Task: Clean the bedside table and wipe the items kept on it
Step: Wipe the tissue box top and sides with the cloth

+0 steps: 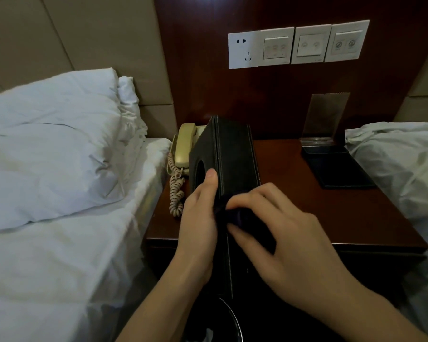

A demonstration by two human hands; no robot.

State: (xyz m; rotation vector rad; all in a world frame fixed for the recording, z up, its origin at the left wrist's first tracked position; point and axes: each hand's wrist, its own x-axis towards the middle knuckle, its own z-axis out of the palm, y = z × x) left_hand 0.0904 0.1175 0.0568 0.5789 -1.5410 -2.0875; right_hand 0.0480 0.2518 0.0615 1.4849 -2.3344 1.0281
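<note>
A black leather tissue box [232,154] with white stitching is held tilted above the front left of the dark wooden bedside table [307,208]. My left hand [198,218] grips the box's left side, thumb on its upper face. My right hand [279,225] presses a dark cloth [235,213] against the box's near end, fingers curled over the cloth. A beige corded telephone [183,146] lies at the table's back left, partly hidden behind the box, its coiled cord [176,191] trailing forward.
A clear acrylic sign stand [324,119] and a flat black tray [336,166] sit at the table's back right. White bedding [59,156] lies to the left, another bed [400,156] to the right. Wall switches and a socket [297,45] hang above. A dark round bin [223,322] stands below.
</note>
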